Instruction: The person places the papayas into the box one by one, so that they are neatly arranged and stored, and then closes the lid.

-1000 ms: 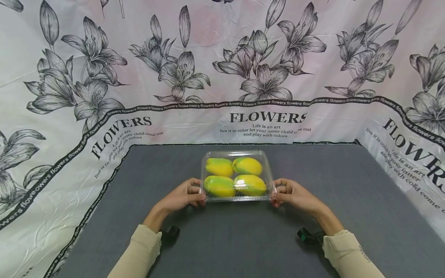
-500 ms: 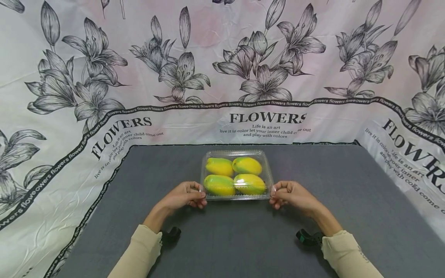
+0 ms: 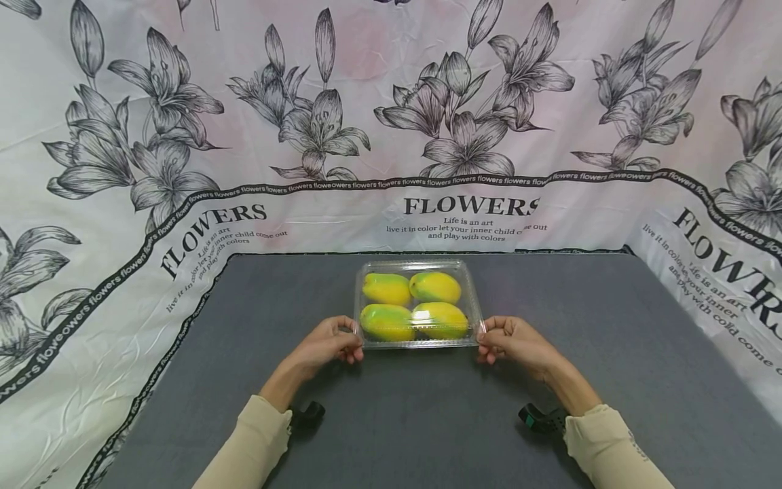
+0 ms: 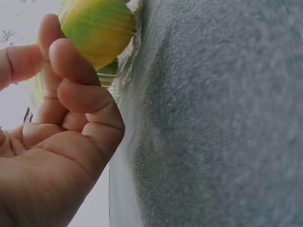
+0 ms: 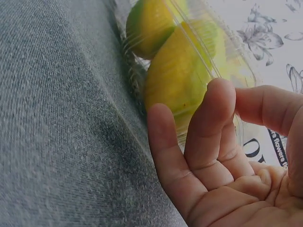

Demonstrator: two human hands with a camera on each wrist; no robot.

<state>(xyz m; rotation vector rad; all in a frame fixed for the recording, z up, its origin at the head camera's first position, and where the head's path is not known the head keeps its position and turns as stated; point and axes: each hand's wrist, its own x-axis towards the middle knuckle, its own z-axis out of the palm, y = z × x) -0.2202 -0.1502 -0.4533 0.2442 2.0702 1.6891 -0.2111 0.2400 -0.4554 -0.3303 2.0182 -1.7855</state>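
Observation:
A clear plastic clamshell box (image 3: 421,344) with several yellow-green mangoes (image 3: 387,322) inside is at the middle of the far part of the table, its lid down over the fruit. My left hand (image 3: 326,345) pinches its near left corner between thumb and fingers. At the near right corner, my right hand (image 3: 518,345) pinches the rim the same way. The left wrist view shows one mango (image 4: 99,33) through the plastic, past the curled fingers. In the right wrist view a mango (image 5: 182,71) lies behind the box's ribbed wall, close to the fingertips.
Grey cloth covers the table (image 3: 415,421). A white curtain (image 3: 342,217) printed with flowers and lettering hangs along the back and both sides, just behind the box. Dark wrist devices (image 3: 540,418) sit below both hands.
The box and both hands have shifted very slightly away from me, toward the back of the table. Both hands keep their hold on the near corners.

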